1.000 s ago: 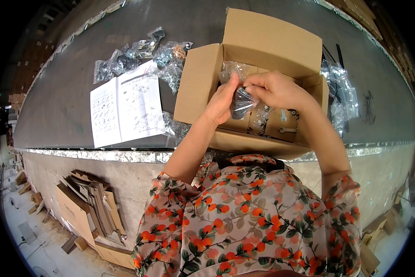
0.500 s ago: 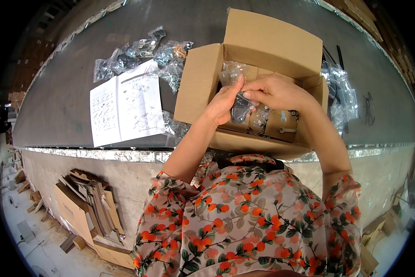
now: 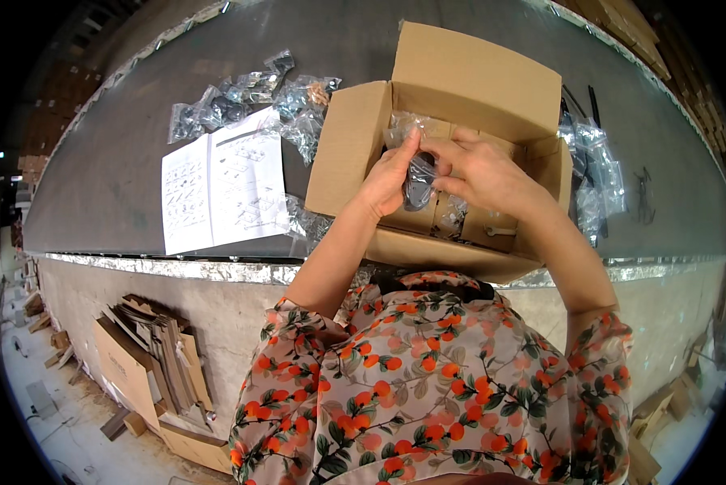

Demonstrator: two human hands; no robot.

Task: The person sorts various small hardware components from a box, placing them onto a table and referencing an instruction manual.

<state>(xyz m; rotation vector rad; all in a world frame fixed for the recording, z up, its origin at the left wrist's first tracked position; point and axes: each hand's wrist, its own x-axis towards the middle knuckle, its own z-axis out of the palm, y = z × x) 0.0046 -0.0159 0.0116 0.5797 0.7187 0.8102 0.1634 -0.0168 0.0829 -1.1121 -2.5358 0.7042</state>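
Observation:
Over an open cardboard box (image 3: 348, 149), my left hand (image 3: 389, 179) is closed on a clear plastic bag (image 3: 419, 187) with dark parts inside, its thumb pointing up along the bag. Close by on the bag's right side is my right hand (image 3: 483, 176), its index finger and thumb apart and the fingertips at the edge of the plastic. Whether those fingertips touch the bag is hard to see. Down in the box lie a wrench (image 3: 500, 231) and a small clear bag of hardware (image 3: 453, 213). My right hand hides part of the box's inside.
Left of the box, a printed instruction sheet (image 3: 187, 194) lies on the grey table (image 3: 96, 178). Several bags of hardware (image 3: 298, 103) sit behind it. More clear bags (image 3: 601, 166) and black rods (image 3: 594, 105) are to the right. Flattened cardboard (image 3: 149, 356) leans below the table edge.
The fingers of my right hand have parted from their pinch at the bag, and that hand has lowered slightly, covering one wrench. My left hand keeps its hold.

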